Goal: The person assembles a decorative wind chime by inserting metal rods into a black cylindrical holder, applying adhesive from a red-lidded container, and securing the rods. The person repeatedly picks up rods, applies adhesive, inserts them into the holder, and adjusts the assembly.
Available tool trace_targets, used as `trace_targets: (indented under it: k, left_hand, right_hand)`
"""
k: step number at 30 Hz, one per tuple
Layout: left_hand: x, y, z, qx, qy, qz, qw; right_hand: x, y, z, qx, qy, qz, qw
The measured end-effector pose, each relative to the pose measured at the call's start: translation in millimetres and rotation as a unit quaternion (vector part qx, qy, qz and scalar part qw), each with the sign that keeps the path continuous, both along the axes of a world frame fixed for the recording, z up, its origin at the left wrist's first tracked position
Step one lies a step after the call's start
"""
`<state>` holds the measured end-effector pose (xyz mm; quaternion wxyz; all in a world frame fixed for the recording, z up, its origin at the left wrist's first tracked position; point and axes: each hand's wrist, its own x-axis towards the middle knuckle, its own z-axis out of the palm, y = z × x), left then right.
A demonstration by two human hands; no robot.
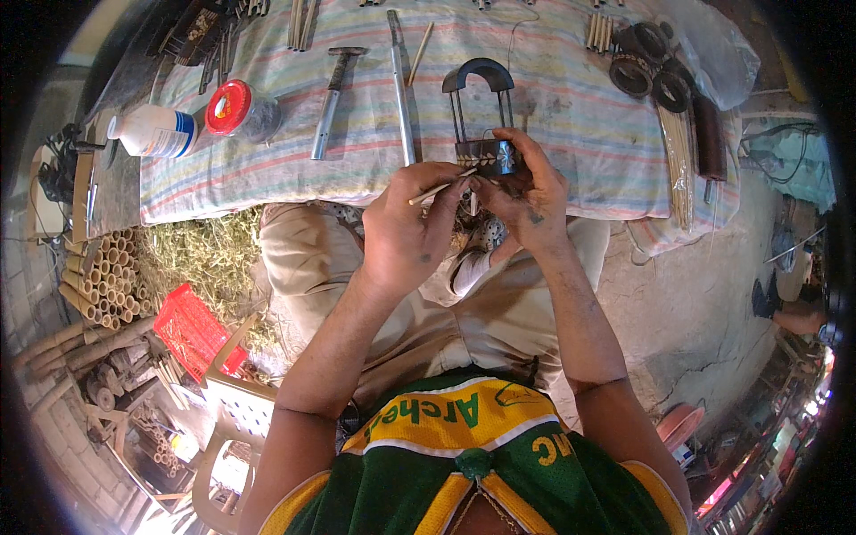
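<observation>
My left hand (407, 225) pinches a thin pale stick (429, 193) between thumb and fingers. The stick's far end meets the lower edge of a dark frame (482, 73), which has an arched top, two thin rods and a decorated base with a pale leaf pattern. My right hand (533, 198) is closed around the right side of that base. The thumbs and fingertips of both hands come close together at the stick's tip, so the contact there is partly hidden. The arch rests over the striped cloth.
On the striped cloth (267, 183) lie a hammer (328, 102), a long metal tube (400, 85), a white bottle (156, 131) and a red-lidded jar (230, 107). Dark rings (631, 76) sit at the far right. Cut bamboo tubes (107, 281) and a red crate (198, 328) stand lower left.
</observation>
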<state>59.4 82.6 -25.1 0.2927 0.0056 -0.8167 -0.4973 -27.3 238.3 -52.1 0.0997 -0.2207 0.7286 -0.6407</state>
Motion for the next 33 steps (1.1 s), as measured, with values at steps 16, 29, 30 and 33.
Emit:
trace_targets:
  k: [16, 29, 30, 33]
  left_hand:
    - [-10, -1, 23, -0.042, -0.049, -0.029, 0.998]
    - [-13, -9, 30, -0.083, 0.006, -0.063, 0.995]
    - [-15, -12, 32, -0.021, 0.014, -0.045, 0.999]
    - [-12, -24, 41, 0.132, -0.027, -0.024, 0.991]
  right_hand:
    - [0, -3, -6, -0.049, -0.018, -0.011, 0.999]
    - [2, -9, -9, -0.085, -0.008, -0.040, 0.996]
    - [2, -10, -8, -0.087, -0.007, -0.045, 0.995]
    - [2, -9, -5, -0.056, -0.023, -0.058, 0.996]
